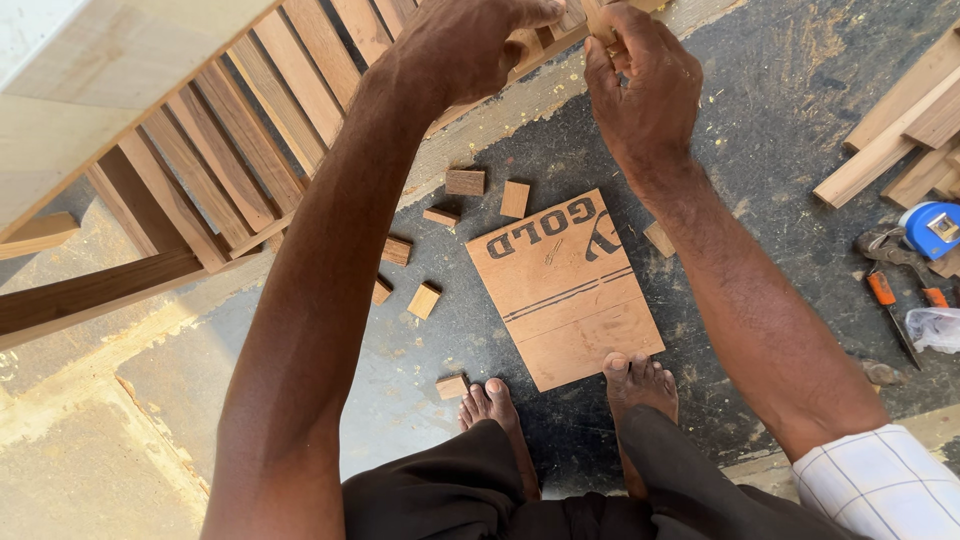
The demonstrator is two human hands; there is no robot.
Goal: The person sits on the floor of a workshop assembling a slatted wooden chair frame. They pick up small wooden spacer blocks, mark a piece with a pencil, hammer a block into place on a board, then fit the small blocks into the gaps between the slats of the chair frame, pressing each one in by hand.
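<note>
A slatted wooden frame (235, 140) of brown slats leans across the upper left. My left hand (460, 45) grips its lower rail near the top middle. My right hand (640, 85) is closed around a small wooden piece at the rail's end, right beside the left hand. Several small wooden blocks (465, 182) lie scattered on the dark floor below the hands. A flat cardboard sheet (565, 290) lies on the floor in front of my bare feet (640, 385).
Long wooden strips (900, 130) are stacked at the right edge. A blue tape measure (930, 228), an orange-handled tool (885, 295) and a clear plastic bag (935, 328) lie on the floor at the right. Pale concrete floor (80, 450) fills the lower left.
</note>
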